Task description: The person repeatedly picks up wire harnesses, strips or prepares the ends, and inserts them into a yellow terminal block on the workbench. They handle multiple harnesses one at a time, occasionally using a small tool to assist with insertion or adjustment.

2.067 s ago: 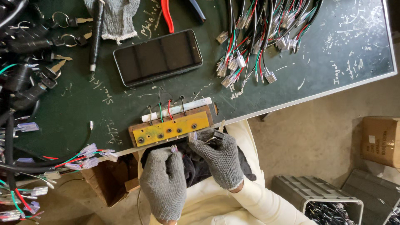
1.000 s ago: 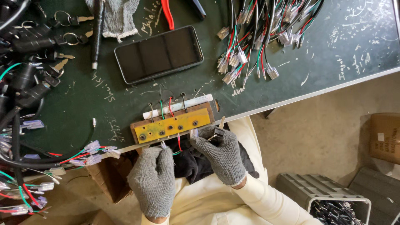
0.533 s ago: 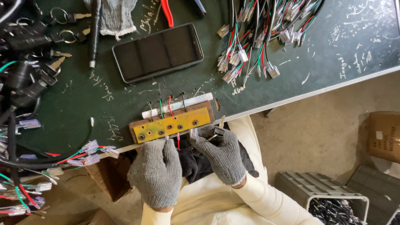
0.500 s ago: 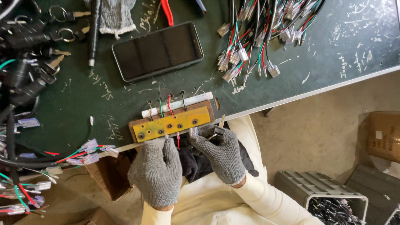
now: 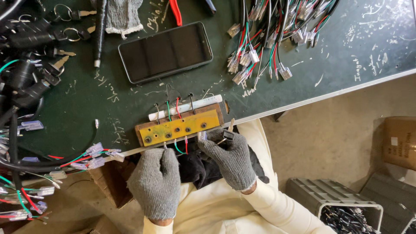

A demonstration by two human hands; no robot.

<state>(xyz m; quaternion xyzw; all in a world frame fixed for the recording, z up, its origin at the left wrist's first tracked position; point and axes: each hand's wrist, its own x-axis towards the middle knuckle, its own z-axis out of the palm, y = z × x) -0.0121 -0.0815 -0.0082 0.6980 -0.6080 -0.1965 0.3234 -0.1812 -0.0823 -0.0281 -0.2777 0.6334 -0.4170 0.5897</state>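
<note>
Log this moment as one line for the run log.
left hand: gloved, at table edge below yellow drilled jig block | right hand: pinching small metal tool beside block | red and green wires: hanging from block

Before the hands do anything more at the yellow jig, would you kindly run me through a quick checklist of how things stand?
1. Yellow jig lying flat at the table edge: ok.
2. Left hand gloved and below the jig's near edge, at the hanging wires: ok; what its grip encloses, cannot tell.
3. Right hand gloved, fingers closed on a small connector by the jig's right end: ok.
4. Green and red wires hang from the jig's near edge: ok; whether fully seated, cannot tell.
5. Phone lies apart from the jig: ok.
6. Loose wire bundle lies apart from both hands: ok.
</note>
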